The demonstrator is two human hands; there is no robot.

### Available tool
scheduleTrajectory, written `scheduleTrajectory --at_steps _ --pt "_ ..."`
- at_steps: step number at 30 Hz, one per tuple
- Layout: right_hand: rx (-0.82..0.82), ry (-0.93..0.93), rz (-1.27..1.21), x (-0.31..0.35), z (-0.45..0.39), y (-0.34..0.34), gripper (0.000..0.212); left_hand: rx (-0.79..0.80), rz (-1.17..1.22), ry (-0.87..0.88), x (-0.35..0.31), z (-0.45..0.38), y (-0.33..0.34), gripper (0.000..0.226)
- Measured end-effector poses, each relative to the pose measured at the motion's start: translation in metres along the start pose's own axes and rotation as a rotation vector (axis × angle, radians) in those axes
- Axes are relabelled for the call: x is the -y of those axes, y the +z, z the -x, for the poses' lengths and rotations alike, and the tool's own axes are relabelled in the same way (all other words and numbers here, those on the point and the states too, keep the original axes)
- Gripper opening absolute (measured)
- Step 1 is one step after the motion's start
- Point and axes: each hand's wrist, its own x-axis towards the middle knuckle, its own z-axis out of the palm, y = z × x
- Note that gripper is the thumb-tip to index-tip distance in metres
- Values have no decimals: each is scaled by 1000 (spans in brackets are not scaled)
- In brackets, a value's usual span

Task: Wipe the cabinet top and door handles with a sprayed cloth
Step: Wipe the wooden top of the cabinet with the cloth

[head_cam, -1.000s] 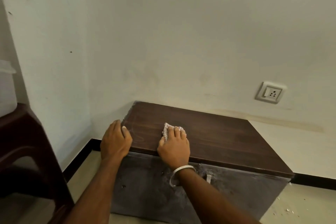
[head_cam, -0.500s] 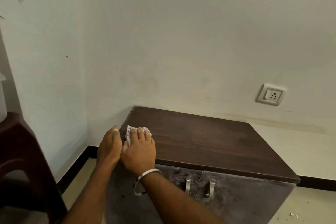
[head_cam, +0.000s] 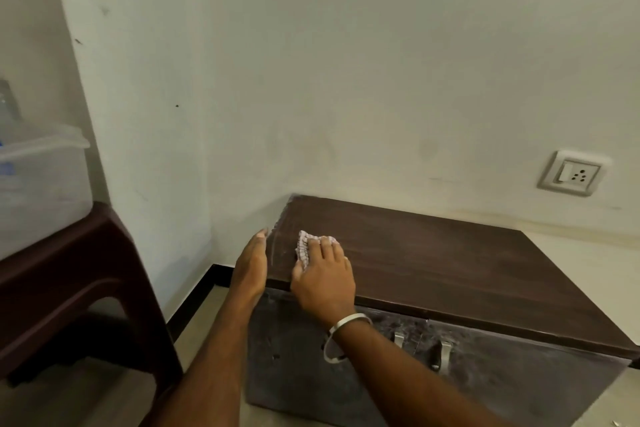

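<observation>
While the right hand presses a crumpled pale cloth flat against the cabinet top, its fingers lie spread over the fabric rather than curled around it, so the cloth is pinned under the palm and fingertips near the top's front left corner. A metal bangle hangs loose on that wrist. The left hand is open and holds nothing, fingers straight and together, set edge-on against the left edge of the cabinet top just beside the right hand. The top is dark brown wood grain, with a lighter smeared streak running along its left edge between the two hands. Below it, the grey cabinet front shows two door handles, short metal pulls side by side near the middle seam, both untouched. A dark brown plastic stool stands well apart to the left, carrying a translucent lidded container. A wall socket sits above the cabinet's rear right corner.
</observation>
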Motion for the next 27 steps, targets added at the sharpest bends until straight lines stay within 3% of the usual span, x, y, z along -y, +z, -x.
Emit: scheduleTrajectory --at_steps 3,8,14,27 --pt "-5 18 22 5 -1 1 59 36 79 -4 -4 4 5 47" --pt "28 -56 -7 30 -5 13 58 104 176 -28 -11 11 2 49" --pt "34 -133 -42 62 -14 31 57 109 521 -265 1 17 -16 56" --pt "-20 -128 -24 20 -5 15 59 34 436 -258 15 21 -13 55"
